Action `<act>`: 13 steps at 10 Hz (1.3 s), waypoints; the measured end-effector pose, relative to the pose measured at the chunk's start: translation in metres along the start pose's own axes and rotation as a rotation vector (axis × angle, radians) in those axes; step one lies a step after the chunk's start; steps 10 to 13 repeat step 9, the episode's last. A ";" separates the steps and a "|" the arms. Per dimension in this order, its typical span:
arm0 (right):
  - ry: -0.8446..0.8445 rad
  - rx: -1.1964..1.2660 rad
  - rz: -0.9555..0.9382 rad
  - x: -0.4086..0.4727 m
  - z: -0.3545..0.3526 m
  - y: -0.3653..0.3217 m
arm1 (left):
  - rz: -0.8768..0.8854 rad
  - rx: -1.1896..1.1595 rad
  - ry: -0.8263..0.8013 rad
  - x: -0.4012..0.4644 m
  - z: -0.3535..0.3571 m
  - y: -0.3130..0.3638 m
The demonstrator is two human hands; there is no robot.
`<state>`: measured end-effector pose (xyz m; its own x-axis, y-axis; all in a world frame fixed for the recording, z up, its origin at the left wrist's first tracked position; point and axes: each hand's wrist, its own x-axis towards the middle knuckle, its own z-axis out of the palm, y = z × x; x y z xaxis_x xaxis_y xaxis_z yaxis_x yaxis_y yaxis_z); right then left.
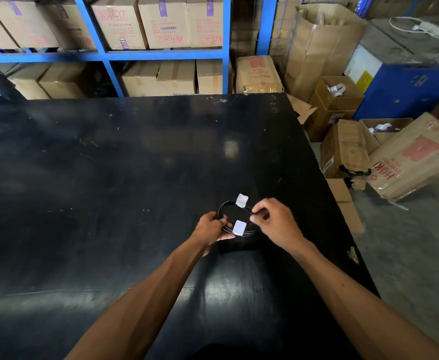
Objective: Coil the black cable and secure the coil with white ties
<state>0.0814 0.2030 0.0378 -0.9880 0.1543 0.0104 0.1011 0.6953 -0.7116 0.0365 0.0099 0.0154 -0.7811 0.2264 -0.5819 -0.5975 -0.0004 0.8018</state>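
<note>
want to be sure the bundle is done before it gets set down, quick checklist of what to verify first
1. Black cable wound into a coil: ok.
2. Far white tie on the coil: ok.
3. Near white tie on the coil: ok.
4. Left hand grip on the coil's left side: ok.
5. Right hand pinching the coil's right side; loose end tucked in: cannot tell.
6. Bare black table to set it on: ok.

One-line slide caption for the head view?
Both hands hold a coiled black cable bearing two white ties over a black table.
</note>
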 end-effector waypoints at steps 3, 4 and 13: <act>-0.094 0.475 0.525 0.016 0.013 0.042 | -0.058 0.093 0.041 0.027 0.005 -0.008; -0.092 0.485 0.561 0.026 0.024 0.050 | -0.019 0.293 0.107 0.041 0.003 -0.008; 0.016 0.379 0.582 0.053 0.060 0.078 | 0.152 1.045 0.213 0.076 0.004 -0.026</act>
